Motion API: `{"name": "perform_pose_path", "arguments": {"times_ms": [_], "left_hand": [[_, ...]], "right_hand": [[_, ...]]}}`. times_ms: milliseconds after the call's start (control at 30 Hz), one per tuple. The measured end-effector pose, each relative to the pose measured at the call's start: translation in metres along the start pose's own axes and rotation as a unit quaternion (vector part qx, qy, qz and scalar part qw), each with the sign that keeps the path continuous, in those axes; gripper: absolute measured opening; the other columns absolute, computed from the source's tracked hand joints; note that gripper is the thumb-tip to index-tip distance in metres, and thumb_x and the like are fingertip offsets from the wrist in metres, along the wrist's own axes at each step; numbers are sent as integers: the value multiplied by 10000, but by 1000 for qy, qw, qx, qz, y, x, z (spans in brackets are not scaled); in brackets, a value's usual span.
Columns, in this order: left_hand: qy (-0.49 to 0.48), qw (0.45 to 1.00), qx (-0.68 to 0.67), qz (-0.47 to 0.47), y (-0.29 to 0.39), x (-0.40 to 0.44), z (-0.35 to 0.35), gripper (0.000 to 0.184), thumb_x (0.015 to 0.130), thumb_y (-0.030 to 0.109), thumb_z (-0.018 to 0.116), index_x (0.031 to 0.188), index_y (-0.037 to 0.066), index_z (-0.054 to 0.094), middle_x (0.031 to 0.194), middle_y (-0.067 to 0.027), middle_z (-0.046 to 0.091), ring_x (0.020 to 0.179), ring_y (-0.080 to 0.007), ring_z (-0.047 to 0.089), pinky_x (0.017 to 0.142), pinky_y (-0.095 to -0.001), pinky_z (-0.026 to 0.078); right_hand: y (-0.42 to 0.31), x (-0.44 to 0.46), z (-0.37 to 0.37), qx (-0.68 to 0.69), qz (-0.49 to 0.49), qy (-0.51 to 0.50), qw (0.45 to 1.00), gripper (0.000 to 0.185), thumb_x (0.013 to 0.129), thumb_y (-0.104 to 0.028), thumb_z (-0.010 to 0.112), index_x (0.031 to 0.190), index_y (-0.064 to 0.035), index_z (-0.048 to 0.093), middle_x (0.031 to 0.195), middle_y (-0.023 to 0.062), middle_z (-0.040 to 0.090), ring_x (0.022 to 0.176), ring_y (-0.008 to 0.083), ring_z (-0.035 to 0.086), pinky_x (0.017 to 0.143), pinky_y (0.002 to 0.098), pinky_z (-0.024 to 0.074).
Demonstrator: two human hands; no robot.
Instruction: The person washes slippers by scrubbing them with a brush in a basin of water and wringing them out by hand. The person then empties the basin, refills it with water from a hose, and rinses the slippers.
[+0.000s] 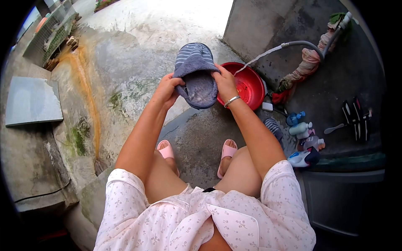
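Note:
A grey-blue striped slipper (pixel 195 75) with a fuzzy lining is held up in front of me, its opening facing me. My left hand (pixel 166 90) grips its left edge, thumb inside the rim. On the opposite edge my right hand (pixel 226 83) is closed around the rim, a silver bracelet at the wrist. Just beyond the right hand stands a red basin (pixel 252 93), partly hidden by that hand. Water runs into it from a grey hose (pixel 307 43). A second striped slipper (pixel 273 128) lies on the ground to the right.
Several bottles (pixel 300 130) stand at the right, near a white spoon-like tool (pixel 333 129) and a black-and-white item (pixel 356 120). A cloth-wrapped pipe (pixel 307 62) leans by the wall. At the left lies a grey slab (pixel 34 100). Pink sandals (pixel 228 151) are on my feet.

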State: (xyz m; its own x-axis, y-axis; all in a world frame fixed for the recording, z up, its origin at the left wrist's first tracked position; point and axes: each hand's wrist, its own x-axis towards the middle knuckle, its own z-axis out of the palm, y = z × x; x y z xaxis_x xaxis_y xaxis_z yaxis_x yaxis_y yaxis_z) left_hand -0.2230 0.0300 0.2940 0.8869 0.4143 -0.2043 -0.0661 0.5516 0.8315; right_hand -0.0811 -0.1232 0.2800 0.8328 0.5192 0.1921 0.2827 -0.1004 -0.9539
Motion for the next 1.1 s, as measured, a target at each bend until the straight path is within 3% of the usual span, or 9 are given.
{"name": "perform_pose_path", "arguments": {"times_ms": [233, 333, 400, 567, 800, 900, 1000, 1067, 1100], "left_hand": [[30, 999, -6, -25, -10, 3, -4, 220, 891, 147, 574, 1065, 14, 582, 979, -59, 642, 858, -163, 633, 760, -314, 526], [58, 997, 23, -42, -11, 4, -2, 255, 936, 257, 540, 1081, 54, 591, 959, -53, 653, 820, -163, 645, 729, -330, 538], [77, 994, 46, -58, -10, 0, 4, 270, 948, 293, 516, 1084, 74, 594, 942, -51, 655, 798, -166, 647, 717, -341, 541], [112, 984, 109, -84, -10, 1, 10, 380, 939, 368, 489, 1108, 39, 576, 964, -96, 643, 825, -220, 643, 728, -394, 547], [95, 972, 193, -89, -4, -9, 23, 444, 945, 387, 451, 1169, 21, 561, 1006, -108, 645, 884, -237, 636, 780, -409, 539], [97, 974, 183, -94, -5, -8, 21, 377, 930, 381, 516, 1131, 70, 585, 956, -55, 642, 869, -180, 614, 747, -359, 520], [58, 972, 223, -51, -10, 0, 12, 272, 894, 232, 580, 1096, 51, 604, 960, -48, 641, 873, -166, 605, 779, -334, 499], [40, 988, 147, -37, -15, 6, 4, 223, 836, 66, 606, 1054, 18, 618, 962, -50, 641, 863, -150, 602, 799, -305, 479], [40, 988, 147, -38, -15, 7, 1, 223, 836, 66, 606, 1054, 18, 618, 962, -50, 641, 863, -150, 602, 799, -305, 479]], "right_hand": [[27, 8, 1, 68, 12, -14, 998, 367, 836, -176, 578, 1152, 6, 618, 842, 159, 685, 760, 162, 631, 710, 293, 474], [-4, -2, -6, 1, 13, -28, 1000, 325, 851, -227, 575, 1071, 1, 646, 814, 161, 677, 741, 186, 632, 699, 309, 475], [-18, -5, -8, -82, 22, -30, 996, 337, 866, -291, 562, 999, 5, 654, 799, 193, 660, 737, 245, 644, 694, 333, 477], [-14, -3, -10, -105, 18, -30, 994, 410, 871, -373, 534, 955, 11, 651, 829, 252, 637, 807, 371, 643, 710, 393, 479], [-7, 0, -14, -147, 17, -23, 989, 451, 869, -417, 509, 933, 4, 657, 859, 278, 626, 880, 436, 612, 740, 444, 473], [-11, -2, -13, -113, 11, 2, 994, 439, 876, -409, 504, 956, -5, 656, 872, 277, 626, 885, 431, 613, 742, 439, 475], [-22, -6, -15, -109, -5, 10, 994, 407, 885, -372, 504, 1025, -18, 648, 907, 269, 632, 904, 414, 618, 754, 421, 479], [-21, -5, -14, -94, -20, 16, 995, 390, 889, -350, 505, 1061, -26, 640, 922, 262, 635, 914, 403, 622, 760, 410, 480], [-20, -6, -14, -79, -34, 22, 996, 379, 894, -328, 506, 1098, -34, 632, 937, 256, 638, 923, 392, 625, 767, 400, 481]]}}
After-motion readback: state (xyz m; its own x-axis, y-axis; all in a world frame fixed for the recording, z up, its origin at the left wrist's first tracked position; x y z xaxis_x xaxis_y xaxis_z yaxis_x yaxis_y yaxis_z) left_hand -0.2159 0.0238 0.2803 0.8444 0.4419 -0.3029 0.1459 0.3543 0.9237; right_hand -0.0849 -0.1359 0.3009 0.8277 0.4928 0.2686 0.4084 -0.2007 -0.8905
